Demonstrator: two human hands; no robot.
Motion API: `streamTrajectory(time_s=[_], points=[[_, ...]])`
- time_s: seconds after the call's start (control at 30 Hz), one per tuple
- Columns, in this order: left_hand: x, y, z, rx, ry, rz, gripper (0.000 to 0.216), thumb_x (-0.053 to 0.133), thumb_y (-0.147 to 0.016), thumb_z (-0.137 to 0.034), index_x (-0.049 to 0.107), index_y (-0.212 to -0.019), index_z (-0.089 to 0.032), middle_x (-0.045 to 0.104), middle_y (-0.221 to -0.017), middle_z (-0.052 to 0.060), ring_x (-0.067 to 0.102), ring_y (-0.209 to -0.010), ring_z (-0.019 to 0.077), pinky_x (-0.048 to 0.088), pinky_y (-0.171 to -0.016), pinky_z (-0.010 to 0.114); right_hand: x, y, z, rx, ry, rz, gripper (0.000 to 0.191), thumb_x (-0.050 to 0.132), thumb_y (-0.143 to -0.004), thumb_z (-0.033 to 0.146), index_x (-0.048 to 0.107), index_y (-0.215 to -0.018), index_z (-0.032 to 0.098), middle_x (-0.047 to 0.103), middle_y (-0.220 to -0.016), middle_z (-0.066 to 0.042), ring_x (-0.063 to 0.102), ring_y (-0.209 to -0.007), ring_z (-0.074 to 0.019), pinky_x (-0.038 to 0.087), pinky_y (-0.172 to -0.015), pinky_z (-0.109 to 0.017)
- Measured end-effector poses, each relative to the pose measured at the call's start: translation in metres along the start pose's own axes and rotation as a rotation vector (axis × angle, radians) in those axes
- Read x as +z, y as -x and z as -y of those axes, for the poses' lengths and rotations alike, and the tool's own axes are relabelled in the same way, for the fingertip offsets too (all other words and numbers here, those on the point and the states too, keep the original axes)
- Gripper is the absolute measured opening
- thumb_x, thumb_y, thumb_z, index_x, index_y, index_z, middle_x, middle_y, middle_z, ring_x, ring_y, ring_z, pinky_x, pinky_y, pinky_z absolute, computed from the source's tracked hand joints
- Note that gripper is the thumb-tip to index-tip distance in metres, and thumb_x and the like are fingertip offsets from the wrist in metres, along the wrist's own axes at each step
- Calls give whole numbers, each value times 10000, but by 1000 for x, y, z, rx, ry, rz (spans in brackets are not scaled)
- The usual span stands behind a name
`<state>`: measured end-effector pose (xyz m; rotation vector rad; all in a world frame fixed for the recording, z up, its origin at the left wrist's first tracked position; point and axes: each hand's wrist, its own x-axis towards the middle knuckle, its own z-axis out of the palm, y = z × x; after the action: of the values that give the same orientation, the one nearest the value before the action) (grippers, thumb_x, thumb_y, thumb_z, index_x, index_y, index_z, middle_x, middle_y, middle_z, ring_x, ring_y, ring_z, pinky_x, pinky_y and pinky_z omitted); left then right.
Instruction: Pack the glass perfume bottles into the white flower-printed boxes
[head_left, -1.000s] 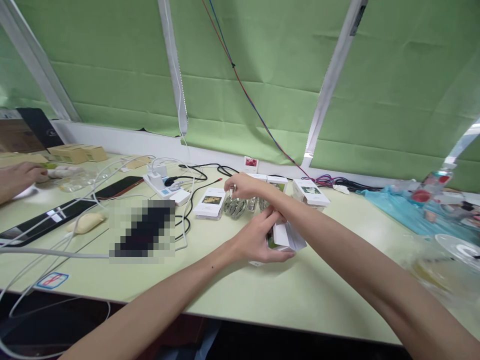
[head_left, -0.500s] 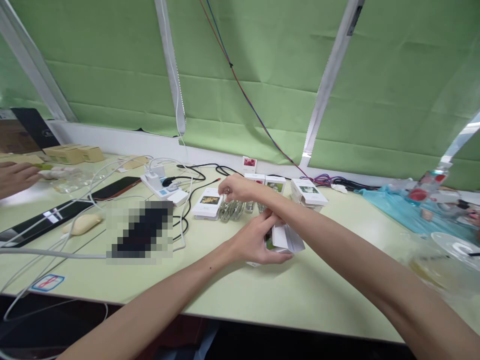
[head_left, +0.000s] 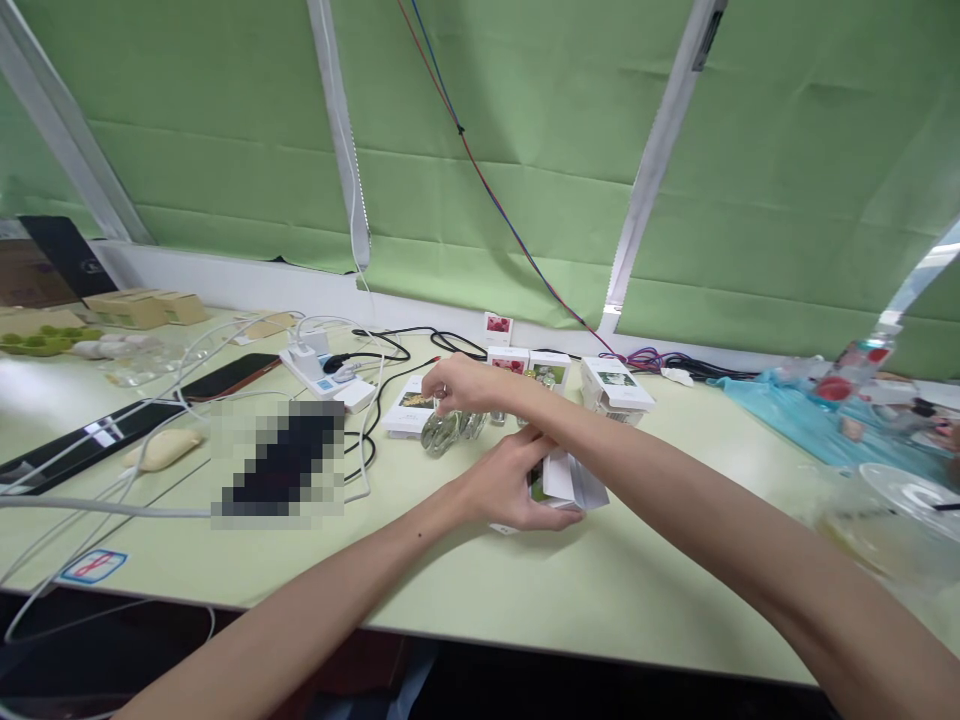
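My left hand is wrapped round a small white box with a green picture, lying near the middle of the table with a flap sticking out. Over it crosses my right arm. The fingers of my right hand are pinched at the top of a small clear glass bottle, which tilts slightly. More glass bottles stand just right of it, partly hidden by my hand and forearm. Left of the bottles lies a white box with a yellow flower picture.
Behind are more white boxes with flower pictures. A power strip, cables, phones and a cream mouse-shaped object lie left. A lidded plastic cup and blue plastic sheet are right. A blurred patch covers a dark object.
My right hand has shifted a little left, drawing one glass bottle away from the others. My left hand stays on the box. Another person's hand at the far left has left the view.
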<state>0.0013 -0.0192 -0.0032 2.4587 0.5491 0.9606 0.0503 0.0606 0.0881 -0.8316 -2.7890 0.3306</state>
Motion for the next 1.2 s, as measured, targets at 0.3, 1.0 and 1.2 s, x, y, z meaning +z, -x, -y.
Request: streamTrajectory(time_s=[0.3,1.0,1.2], points=[[-3,-2,-8,-55,24,29,632,763,-683,-432,587,-1238,-186,704,-1140,85,654,-1016,313,556,-844,401,-2,4,22,8,49,108,218,782,-799,118,709,-1004,124,642,-843,-25,550,-794,-145,369,-655,-232],[-1,3,-7,-206,-74,131,684,776,-658,-549,606,-1208,-180,723,-1107,93,689,-980,341,580,-784,407,16,29,24,123,203,224,514,765,-744,162,644,-1240,220,671,-1103,-97,664,-966,-243,402,-590,-252],[-2,0,-8,-209,-106,186,693,759,-669,-565,599,-1216,-171,724,-1071,92,692,-919,320,564,-746,395,13,47,14,166,216,199,545,739,-720,134,665,-1251,237,668,-1116,-108,664,-994,-265,390,-566,-253]])
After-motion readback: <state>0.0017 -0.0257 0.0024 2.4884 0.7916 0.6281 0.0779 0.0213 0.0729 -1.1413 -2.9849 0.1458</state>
